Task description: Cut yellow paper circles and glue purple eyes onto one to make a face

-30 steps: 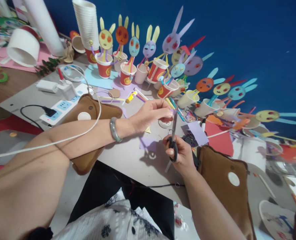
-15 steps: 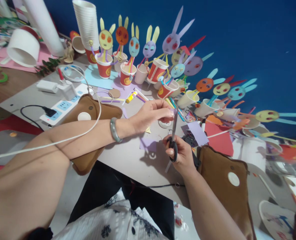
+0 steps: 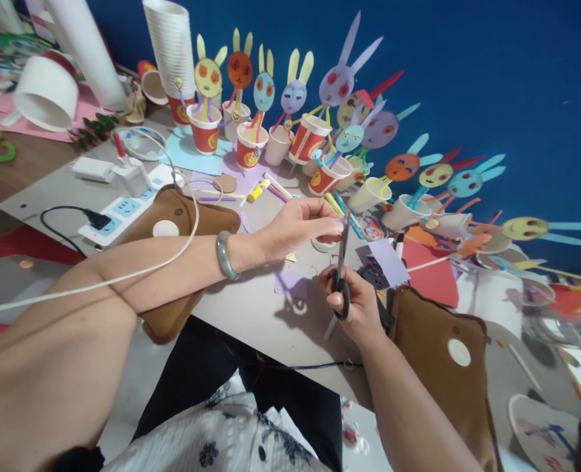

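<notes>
My left hand (image 3: 302, 228), with a bracelet (image 3: 226, 255) on its wrist, pinches a small purple paper piece at its fingertips, mostly hidden by the fingers. My right hand (image 3: 356, 301) is closed around the black handles of a pair of scissors (image 3: 340, 278). The blades point up and away, right beside the left fingertips. Below the hands a purple paper square (image 3: 291, 283) lies on the table (image 3: 265, 324). Another purple sheet (image 3: 387, 262) lies right of the scissors.
Paper cups with rabbit faces, such as a red cup (image 3: 251, 147), line the blue wall. A power strip (image 3: 128, 208) and a brown pouch (image 3: 187, 223) are at left. Another brown pouch (image 3: 437, 354) sits right. A white cable (image 3: 137, 273) crosses my left forearm.
My hands stay in nearly the same place. The left fingertips have shifted slightly at the scissor blades, and less of the purple piece shows.
</notes>
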The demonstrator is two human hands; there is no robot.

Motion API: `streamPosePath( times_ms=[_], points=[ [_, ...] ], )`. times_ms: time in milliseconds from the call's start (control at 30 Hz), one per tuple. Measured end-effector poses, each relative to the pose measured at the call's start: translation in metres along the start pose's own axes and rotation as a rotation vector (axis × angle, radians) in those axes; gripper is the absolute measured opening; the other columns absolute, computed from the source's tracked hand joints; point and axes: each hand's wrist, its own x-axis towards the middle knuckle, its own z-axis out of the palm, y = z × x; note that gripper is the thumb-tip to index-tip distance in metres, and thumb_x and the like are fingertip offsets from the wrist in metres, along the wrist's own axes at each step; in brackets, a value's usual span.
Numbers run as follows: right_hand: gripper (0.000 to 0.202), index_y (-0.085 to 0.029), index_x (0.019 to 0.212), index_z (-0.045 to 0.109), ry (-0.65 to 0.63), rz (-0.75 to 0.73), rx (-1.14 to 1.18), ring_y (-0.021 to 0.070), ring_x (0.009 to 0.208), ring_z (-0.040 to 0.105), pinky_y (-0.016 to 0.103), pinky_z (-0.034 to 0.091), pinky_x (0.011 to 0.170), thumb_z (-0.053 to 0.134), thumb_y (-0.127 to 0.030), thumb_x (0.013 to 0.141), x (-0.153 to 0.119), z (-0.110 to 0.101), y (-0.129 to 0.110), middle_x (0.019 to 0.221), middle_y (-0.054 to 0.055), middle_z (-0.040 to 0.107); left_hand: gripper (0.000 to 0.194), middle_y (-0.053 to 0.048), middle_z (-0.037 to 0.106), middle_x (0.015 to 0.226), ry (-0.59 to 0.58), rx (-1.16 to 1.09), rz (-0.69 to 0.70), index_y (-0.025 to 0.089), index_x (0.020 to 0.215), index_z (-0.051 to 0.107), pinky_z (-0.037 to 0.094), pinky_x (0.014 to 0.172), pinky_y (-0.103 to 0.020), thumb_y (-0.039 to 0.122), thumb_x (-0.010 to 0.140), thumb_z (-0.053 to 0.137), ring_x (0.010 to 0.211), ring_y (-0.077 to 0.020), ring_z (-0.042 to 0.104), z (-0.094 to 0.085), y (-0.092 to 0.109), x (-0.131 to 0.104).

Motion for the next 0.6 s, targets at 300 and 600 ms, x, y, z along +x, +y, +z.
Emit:
streamPosePath(
  times_ms=[300,600],
  points=[
    [0.056,-0.022,0.073,0.055,0.011,0.003,0.003,0.015,0.062,0.045,0.032,0.038,0.064,0.071,-0.075,0.074,0.0005,0.0002,0.0013,0.069,-0.001,0.054,0.015,0.002,0.062,0.067,-0.01,0.013,0.0,0.014,0.069,0.058,0.048,0.068,-0.023,0.014,0.079,0.07,0.065,-0.0068,0.057,-0.0007,-0.0011,-0.0007],
    [0.055,-0.022,0.07,0.053,0.018,-0.03,0.025,0.0135,0.06,0.043,0.031,0.037,0.064,0.073,-0.072,0.074,0.0006,0.0007,0.0022,0.07,-0.001,0.055,0.016,0.002,0.061,0.067,-0.017,0.006,0.012,0.014,0.069,0.058,0.049,0.067,-0.023,0.016,0.078,0.071,0.064,-0.0069,0.058,-0.0017,-0.0025,0.0]
  ],
)
